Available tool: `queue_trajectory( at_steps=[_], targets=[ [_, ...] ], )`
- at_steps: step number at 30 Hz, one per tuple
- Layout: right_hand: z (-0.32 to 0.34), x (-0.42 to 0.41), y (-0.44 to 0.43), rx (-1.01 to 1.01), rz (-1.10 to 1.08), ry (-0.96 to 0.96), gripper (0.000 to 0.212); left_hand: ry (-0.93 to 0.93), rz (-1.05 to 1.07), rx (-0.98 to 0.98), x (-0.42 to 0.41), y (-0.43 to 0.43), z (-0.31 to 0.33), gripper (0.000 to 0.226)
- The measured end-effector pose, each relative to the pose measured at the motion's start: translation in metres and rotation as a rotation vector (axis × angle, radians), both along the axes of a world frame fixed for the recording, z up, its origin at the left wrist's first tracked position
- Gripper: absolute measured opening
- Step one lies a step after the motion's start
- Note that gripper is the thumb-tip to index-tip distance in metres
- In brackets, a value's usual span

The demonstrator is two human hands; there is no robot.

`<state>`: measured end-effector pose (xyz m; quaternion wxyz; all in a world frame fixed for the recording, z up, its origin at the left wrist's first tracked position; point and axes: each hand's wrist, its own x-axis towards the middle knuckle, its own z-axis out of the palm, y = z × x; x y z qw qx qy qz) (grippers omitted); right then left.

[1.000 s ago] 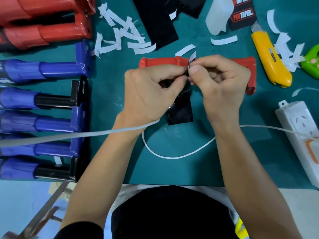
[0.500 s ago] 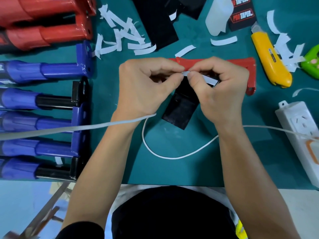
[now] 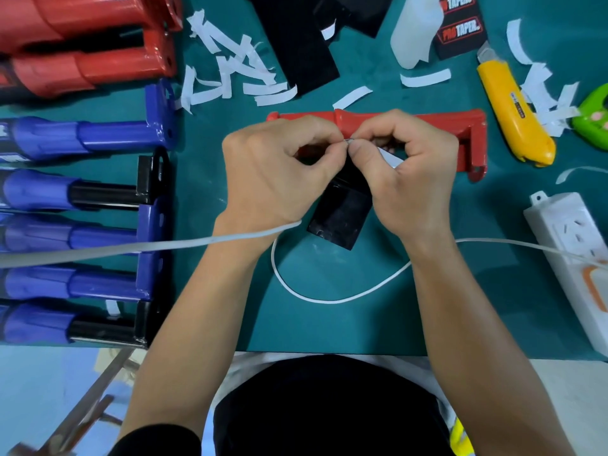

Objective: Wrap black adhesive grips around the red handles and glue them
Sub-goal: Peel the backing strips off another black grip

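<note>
The fingers of the left hand [image 3: 273, 172] are clamped on the top edge of the black adhesive grip [image 3: 342, 218]. Those of the right hand [image 3: 414, 182] pinch a white backing strip [image 3: 390, 158] at the same edge. The grip hangs between both hands over the teal tabletop [image 3: 329, 324], just in front of the red handle [image 3: 427, 121]. Farther off, a black pack [image 3: 460, 29] reads "PROTAPER."

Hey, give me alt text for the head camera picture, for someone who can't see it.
The left hand and right hand pinch the top edge of a black adhesive grip, beside a red handle on a green mat. Blue handles lie left, a yellow utility knife right.
</note>
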<state>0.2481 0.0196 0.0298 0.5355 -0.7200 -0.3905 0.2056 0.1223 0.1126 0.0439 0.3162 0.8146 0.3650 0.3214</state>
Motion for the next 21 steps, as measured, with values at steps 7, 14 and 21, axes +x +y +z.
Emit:
queue_trajectory(
  at_steps=[7,14,21],
  targets=[
    [-0.001,0.003,-0.001,0.008,0.018,0.04,0.009,0.008,-0.014,0.25,0.0,0.0,-0.006,0.008],
    [0.001,0.009,-0.001,0.065,0.12,0.271,0.013,-0.047,-0.023,0.044,0.001,-0.003,-0.006,0.008],
    [0.0,0.013,-0.002,0.038,0.102,0.324,0.027,-0.205,0.125,-0.304,0.003,0.01,0.002,0.024]
  ],
)
